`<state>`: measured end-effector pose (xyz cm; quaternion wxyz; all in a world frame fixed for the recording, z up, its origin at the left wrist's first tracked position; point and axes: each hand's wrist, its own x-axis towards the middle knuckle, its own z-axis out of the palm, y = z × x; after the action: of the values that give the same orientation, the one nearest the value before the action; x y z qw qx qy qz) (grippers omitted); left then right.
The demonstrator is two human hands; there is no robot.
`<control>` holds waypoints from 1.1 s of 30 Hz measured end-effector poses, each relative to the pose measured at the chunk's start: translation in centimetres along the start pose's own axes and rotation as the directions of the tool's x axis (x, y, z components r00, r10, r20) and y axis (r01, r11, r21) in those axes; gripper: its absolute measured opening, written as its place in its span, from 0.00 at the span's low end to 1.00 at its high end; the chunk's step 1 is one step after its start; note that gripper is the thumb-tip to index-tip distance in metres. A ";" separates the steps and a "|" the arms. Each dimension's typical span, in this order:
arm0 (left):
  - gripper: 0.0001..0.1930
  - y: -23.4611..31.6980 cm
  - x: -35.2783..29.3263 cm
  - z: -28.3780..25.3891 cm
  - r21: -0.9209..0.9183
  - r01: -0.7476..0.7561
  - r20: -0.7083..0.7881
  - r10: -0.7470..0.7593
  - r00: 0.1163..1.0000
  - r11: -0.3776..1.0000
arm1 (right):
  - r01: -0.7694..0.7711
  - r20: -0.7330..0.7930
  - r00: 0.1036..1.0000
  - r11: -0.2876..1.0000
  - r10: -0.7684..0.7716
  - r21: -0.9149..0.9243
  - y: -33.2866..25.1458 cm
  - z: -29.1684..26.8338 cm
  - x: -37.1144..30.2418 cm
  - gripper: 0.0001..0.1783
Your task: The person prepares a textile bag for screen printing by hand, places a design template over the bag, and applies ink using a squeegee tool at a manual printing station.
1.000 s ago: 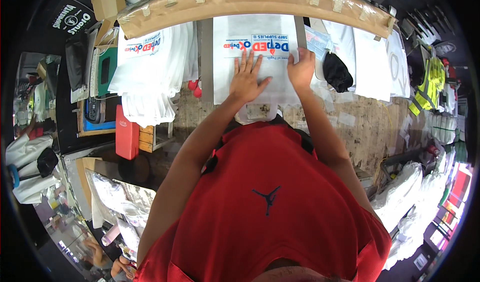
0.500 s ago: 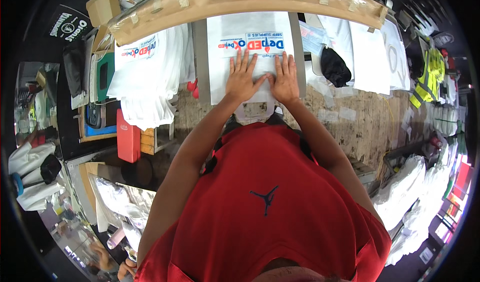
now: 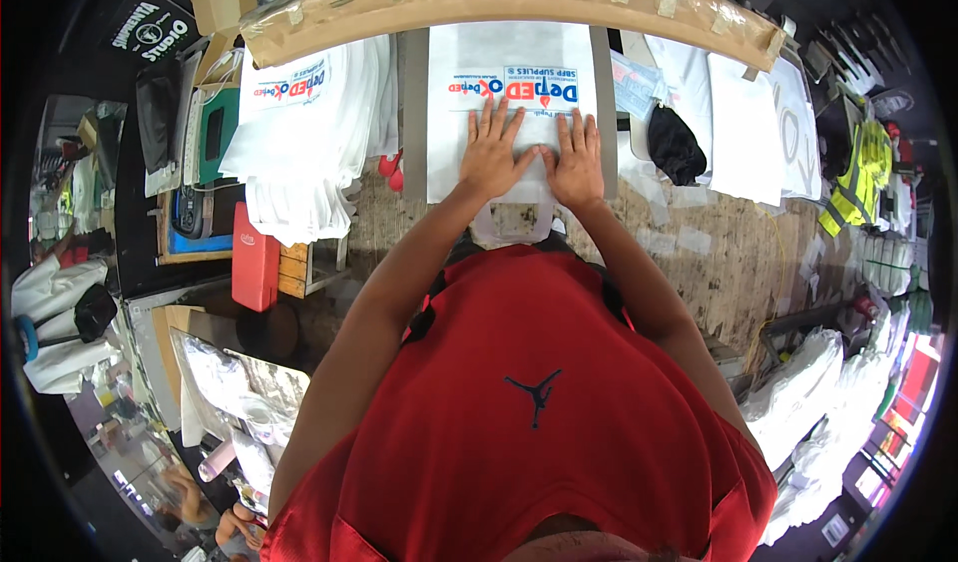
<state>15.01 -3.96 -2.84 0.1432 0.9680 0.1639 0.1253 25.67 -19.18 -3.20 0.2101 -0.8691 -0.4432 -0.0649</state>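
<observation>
Bag (image 3: 514, 73), white with a printed panel, lies flat on the grey platen (image 3: 411, 113) under your left hand (image 3: 491, 153) and right hand (image 3: 576, 158), both spread palm-down, fingers open, gripping nothing. Uneven pressure could skew it; a dragged palm may crease the print or push it toward the stack (image 3: 299, 153) at left.

My shirt (image 3: 529, 432) is red; the bag (image 3: 512, 73) at upper centre is white with red-and-blue lettering.
</observation>
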 end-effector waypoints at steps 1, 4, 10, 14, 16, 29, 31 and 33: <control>0.39 0.0 0.0 0.0 -0.005 0.009 0.003 -0.009 1.000 1.000 | 0.004 0.000 1.000 1.000 -0.004 0.000 0.0 -0.1 0.0 0.36; 0.39 0.0 0.1 0.0 -0.021 0.016 -0.003 -0.016 1.000 1.000 | 0.008 -0.001 1.000 1.000 -0.008 0.010 -0.2 -0.2 0.0 0.36; 0.36 0.1 0.1 -0.3 -0.018 0.009 -0.041 -0.009 0.999 1.000 | 0.021 -0.047 0.999 0.999 -0.019 0.041 -0.5 -0.4 0.0 0.36; 0.33 0.7 1.3 -0.8 -0.006 0.116 0.057 -0.116 0.992 0.993 | 0.043 -0.039 0.998 0.999 -0.042 0.029 -0.5 -0.4 -0.1 0.35; 0.32 1.2 2.6 -0.7 -0.031 0.177 0.086 -0.174 0.981 0.984 | 0.039 -0.035 0.999 0.999 -0.038 0.021 -0.3 -0.4 -0.2 0.35; 0.28 -1.9 7.6 4.2 0.049 0.138 0.069 -0.141 0.988 0.989 | -0.090 0.031 0.996 0.983 0.086 0.163 1.1 -0.2 -0.5 0.39; 0.31 1.4 7.9 1.0 0.125 0.242 0.191 -0.262 0.946 0.962 | -0.106 -0.004 0.994 0.978 0.108 0.182 1.1 -1.0 -0.8 0.38; 0.31 2.0 8.1 -0.3 0.136 0.254 0.194 -0.277 0.941 0.958 | -0.101 -0.035 0.994 0.981 0.108 0.165 0.9 -1.6 -1.0 0.38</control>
<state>22.87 -2.90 -0.38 0.1223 0.9511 0.2834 -0.0077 25.90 -21.09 -2.35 0.2930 -0.8695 -0.3960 -0.0363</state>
